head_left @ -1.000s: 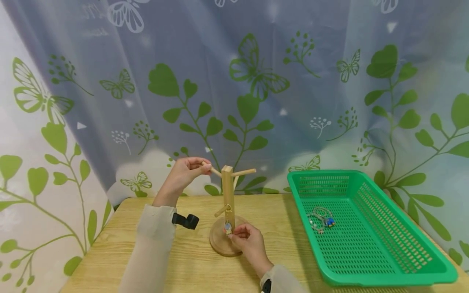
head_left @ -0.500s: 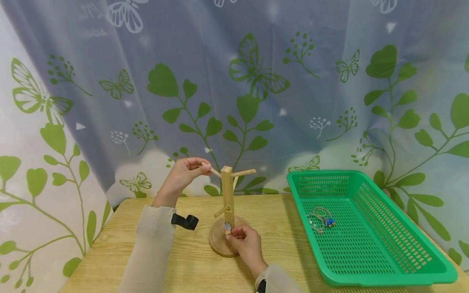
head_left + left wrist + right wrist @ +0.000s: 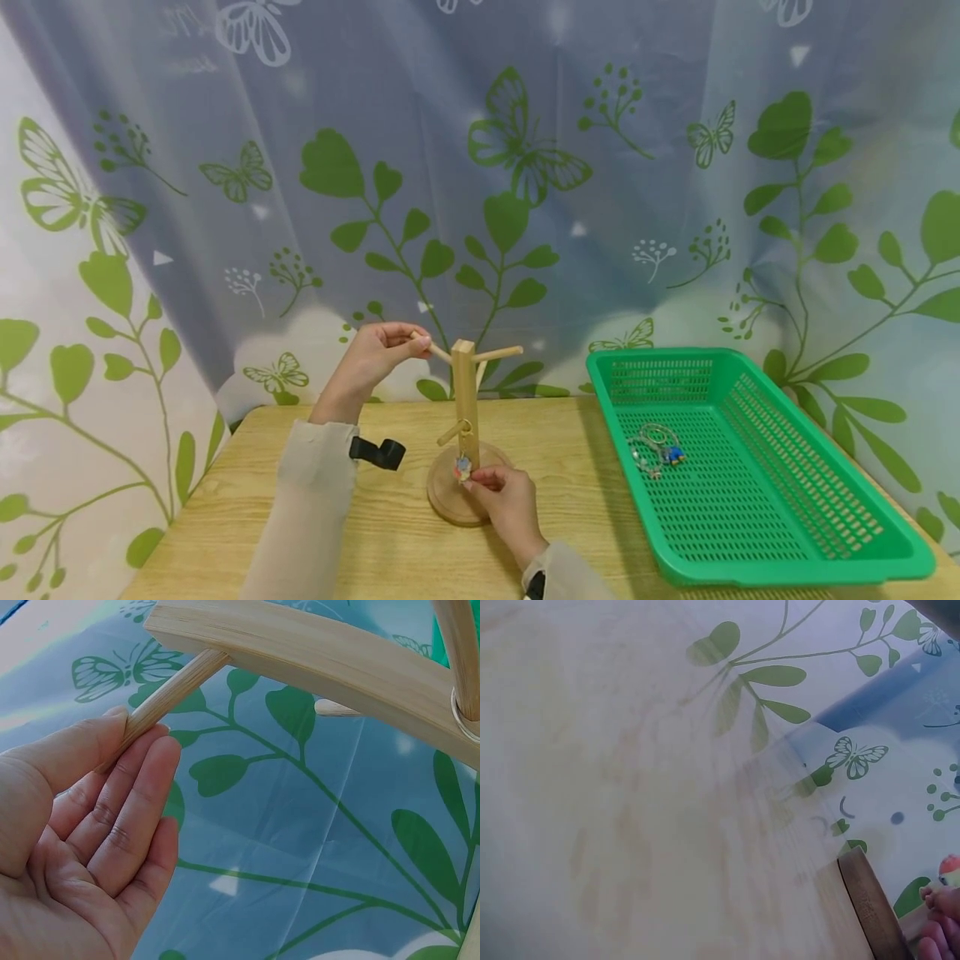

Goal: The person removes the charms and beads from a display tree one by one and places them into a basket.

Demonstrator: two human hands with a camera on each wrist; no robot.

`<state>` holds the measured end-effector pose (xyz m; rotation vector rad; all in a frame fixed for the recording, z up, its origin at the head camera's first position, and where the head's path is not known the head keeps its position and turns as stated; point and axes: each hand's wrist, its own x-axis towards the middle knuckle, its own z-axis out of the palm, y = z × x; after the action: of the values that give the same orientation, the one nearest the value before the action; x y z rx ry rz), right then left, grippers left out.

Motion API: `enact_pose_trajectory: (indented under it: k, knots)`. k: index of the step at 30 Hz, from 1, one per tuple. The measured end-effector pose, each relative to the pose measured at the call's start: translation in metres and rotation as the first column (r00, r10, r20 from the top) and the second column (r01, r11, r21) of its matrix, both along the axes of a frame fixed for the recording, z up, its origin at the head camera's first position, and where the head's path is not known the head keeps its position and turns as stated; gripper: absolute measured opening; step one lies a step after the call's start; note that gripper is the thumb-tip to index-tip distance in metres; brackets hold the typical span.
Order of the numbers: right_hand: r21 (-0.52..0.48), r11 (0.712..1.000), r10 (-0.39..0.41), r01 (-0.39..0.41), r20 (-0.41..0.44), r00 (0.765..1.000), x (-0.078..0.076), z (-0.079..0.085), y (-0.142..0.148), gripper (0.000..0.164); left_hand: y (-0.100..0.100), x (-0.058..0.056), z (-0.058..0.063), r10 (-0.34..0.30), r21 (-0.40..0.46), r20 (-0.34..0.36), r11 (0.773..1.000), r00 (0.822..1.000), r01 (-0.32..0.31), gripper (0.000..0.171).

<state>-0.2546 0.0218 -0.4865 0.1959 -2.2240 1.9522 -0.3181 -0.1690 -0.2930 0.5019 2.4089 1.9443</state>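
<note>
A wooden stand [image 3: 466, 387] with a round base and several pegs stands on the table. My left hand [image 3: 375, 358] pinches the tip of its upper left peg [image 3: 169, 694] between thumb and fingers, the other fingers extended. From the lower peg [image 3: 452, 432] a keychain [image 3: 462, 469] hangs by its gold ring, with a small colourful charm at the bottom. My right hand [image 3: 507, 502] pinches the charm's lower edge. Just the charm [image 3: 951, 871] and some fingertips [image 3: 941, 926] show at the corner of the right wrist view, beside the stand's base [image 3: 871, 909].
To the right is a green plastic basket [image 3: 656, 542]. Inside it lie clear bracelet-like loops [image 3: 660, 435] with a blue charm [image 3: 673, 455]. A curtain [image 3: 420, 83] printed with leaves and butterflies hangs behind the wooden table [image 3: 390, 533].
My right hand has shifted slightly left with the charm, and more of the charm's coloured face shows. The left hand stays on the upper peg.
</note>
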Motion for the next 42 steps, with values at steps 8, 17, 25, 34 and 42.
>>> enact_pose_trajectory:
  k: [8, 17, 25, 34, 42]
  knots:
    - [-0.031, 0.999, 0.008, -0.008, 0.021, 1.0, -0.001, -0.001, 0.003, 0.012, 0.0, 0.0, 0.001, -0.003, 0.006, -0.019, 1.0, 1.0, 0.003, 0.026]
    - [-0.081, 0.994, 0.078, -0.076, 0.019, 0.997, 0.024, 0.033, 0.005, 0.013, -0.001, 0.001, -0.002, 0.006, 0.009, -0.006, 1.0, 1.0, -0.006, 0.03]
    - [-0.089, 0.99, 0.112, -0.11, 0.023, 0.993, 0.019, 0.037, 0.008, 0.012, 0.0, 0.001, 0.0, 0.011, -0.003, -0.014, 1.0, 1.0, -0.011, 0.033]
    - [-0.078, 0.98, 0.181, -0.183, -0.03, 0.983, 0.008, 0.036, 0.017, 0.019, 0.001, 0.0, -0.001, 0.005, 0.004, -0.013, 1.0, 1.0, -0.005, 0.035]
    - [0.01, 0.968, 0.251, -0.251, -0.097, 0.963, 0.007, 0.055, 0.029, 0.018, 0.0, -0.001, -0.001, 0.011, 0.015, -0.002, 1.0, 1.0, -0.011, 0.029]
